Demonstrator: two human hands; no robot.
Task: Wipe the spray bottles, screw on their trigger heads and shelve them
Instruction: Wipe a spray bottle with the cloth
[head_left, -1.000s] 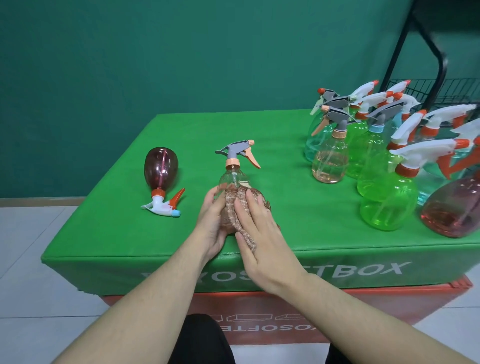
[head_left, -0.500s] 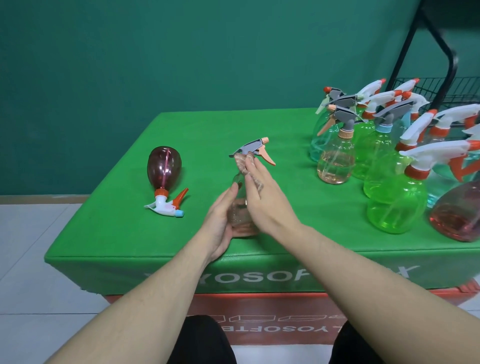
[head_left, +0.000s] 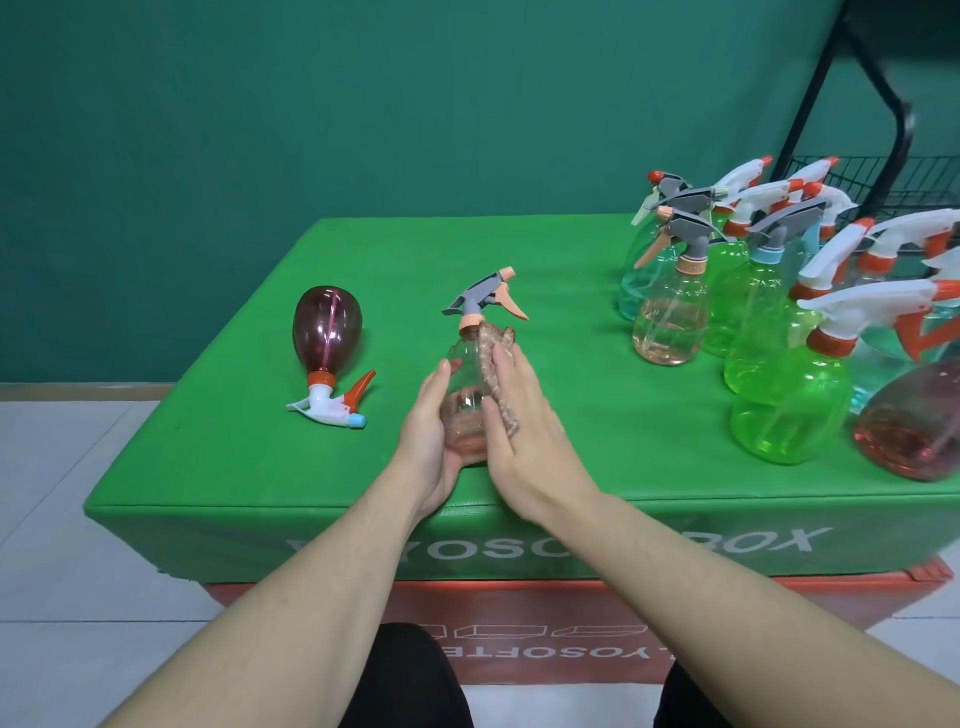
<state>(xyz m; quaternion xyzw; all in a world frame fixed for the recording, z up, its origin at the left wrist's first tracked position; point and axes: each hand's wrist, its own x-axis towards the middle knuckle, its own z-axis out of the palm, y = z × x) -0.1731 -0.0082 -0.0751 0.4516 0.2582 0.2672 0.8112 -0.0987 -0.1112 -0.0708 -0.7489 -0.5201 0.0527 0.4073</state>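
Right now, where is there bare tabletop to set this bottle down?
Bare cloth lies between the lying dark red bottle and the held bottle, and between it and the right cluster. The right side is crowded.

clear pale-pink plastic spray bottle (head_left: 467, 400): glossy, see-through, with a matt grey and peach plastic trigger head
knobbly pinkish-brown cloth (head_left: 496, 379): soft, rough-textured
dark red plastic bottle lying on its side (head_left: 326, 325): shiny, translucent
green fabric-covered worktop (head_left: 571, 332): matt, smooth
black wire rack (head_left: 883, 179): metal, matt
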